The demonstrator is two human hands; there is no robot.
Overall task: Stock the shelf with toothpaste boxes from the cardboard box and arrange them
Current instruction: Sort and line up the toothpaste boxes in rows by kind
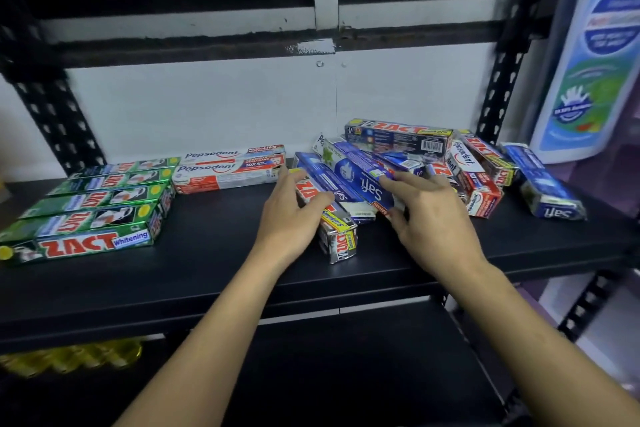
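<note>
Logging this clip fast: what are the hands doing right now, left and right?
Left hand: open, fingers resting on the silver Zact box, not gripping.
Right hand: closing on the blue Safi box; grip uncertain.

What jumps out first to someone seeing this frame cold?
Probably the jumbled pile of toothpaste boxes at centre-right of the black shelf, with both hands in it: the left hand rests on a silver Zact Smokers box, the right hand on a blue Safi box. Against that mess, the neat rows of green Zact boxes at far left stand out.
</note>
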